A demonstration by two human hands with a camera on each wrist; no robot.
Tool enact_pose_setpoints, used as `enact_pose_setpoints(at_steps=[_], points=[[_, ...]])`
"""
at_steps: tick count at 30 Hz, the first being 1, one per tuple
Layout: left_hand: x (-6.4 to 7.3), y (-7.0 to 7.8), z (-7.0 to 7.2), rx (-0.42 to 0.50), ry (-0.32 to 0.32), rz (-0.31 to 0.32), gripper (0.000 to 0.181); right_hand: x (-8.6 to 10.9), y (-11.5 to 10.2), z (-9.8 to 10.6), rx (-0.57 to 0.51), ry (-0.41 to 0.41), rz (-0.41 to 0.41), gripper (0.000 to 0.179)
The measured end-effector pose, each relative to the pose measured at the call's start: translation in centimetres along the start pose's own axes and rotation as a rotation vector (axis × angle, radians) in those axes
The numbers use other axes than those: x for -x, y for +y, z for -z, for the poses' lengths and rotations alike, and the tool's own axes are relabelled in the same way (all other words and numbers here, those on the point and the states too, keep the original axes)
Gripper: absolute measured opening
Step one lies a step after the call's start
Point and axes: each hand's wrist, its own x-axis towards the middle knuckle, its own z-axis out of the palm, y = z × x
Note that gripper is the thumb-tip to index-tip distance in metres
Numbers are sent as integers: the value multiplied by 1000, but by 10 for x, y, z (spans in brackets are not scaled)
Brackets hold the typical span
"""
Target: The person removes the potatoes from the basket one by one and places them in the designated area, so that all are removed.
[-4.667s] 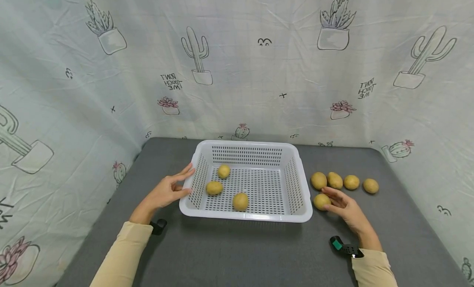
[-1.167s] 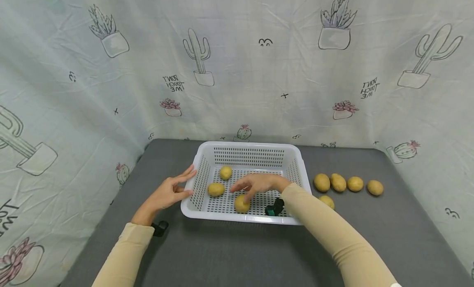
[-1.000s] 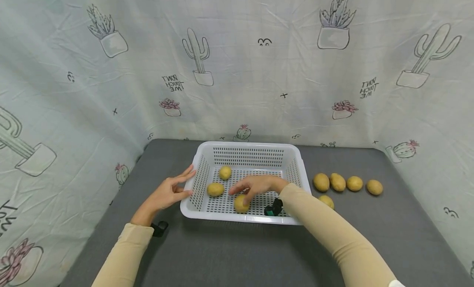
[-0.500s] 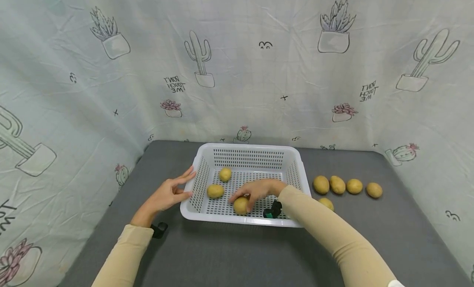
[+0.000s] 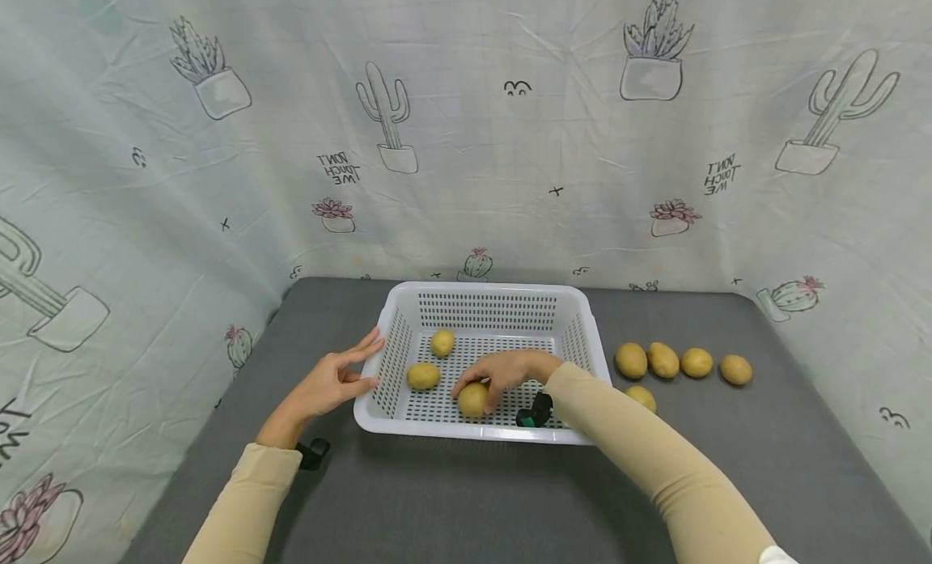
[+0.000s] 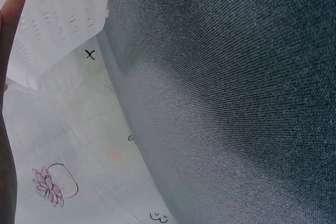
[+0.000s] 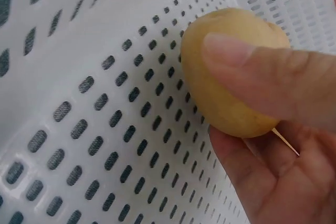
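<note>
A white slotted plastic basket (image 5: 502,436) holds three potatoes. My right hand (image 5: 506,368) reaches inside it and grips the front potato (image 5: 472,400). In the right wrist view the thumb (image 7: 247,61) lies across this potato (image 7: 210,98), with fingers curled at its other side, close over the slotted floor. The other two, a back potato (image 5: 442,342) and a left potato (image 5: 423,376), lie on the basket floor. My left hand (image 5: 328,380) rests its extended fingertips on the basket's left rim; in the left wrist view one finger shows beside the basket wall (image 6: 58,19).
Right of the basket, several potatoes (image 5: 663,360) lie in a row on the grey table (image 5: 451,499). Another potato (image 5: 641,397) sits nearer, partly behind the right sleeve (image 5: 655,459). A printed cloth (image 5: 466,127) hangs behind the table and along its sides.
My right hand has left a potato outside the basket and moved left into it. Over the last second its fingers have come down around the front potato. The left hand stays at the rim.
</note>
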Motion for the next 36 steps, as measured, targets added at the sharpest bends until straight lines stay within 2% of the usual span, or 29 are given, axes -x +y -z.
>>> enact_pose_setpoints(at_steps=[10, 18, 25, 30, 36], points=[[0, 0, 0, -3, 2, 1, 68, 5, -3, 6, -8, 36, -5, 53], [0, 2, 1, 3, -2, 19, 67, 10, -3, 12, -53, 159, -20, 53], [1, 3, 0, 19, -10, 34, 68, 16, -2, 17, -16, 235, 39, 57], [-1, 2, 1, 14, -7, 23, 67, 22, -3, 21, -68, 276, 58, 59], [-2, 1, 1, 14, -9, 8, 67, 33, -6, 27, -130, 373, 97, 56]])
